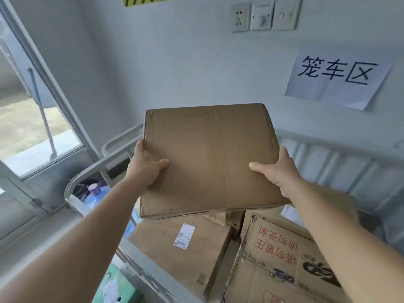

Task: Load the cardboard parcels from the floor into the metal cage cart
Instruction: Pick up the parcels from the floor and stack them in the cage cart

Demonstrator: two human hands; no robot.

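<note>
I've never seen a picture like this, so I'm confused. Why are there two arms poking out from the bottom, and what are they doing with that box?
The camera sits on a person's head, so you see what they see: their own two arms reaching forward. The left hand and the right hand grip the sides of a flat brown cardboard parcel, thumbs on top. They hold it up in the air over a metal cage cart, the one with grey rails. Inside the cart lie more boxes: a plain one with a white label and one with red writing. A paper sign hangs on the wall behind.
</note>
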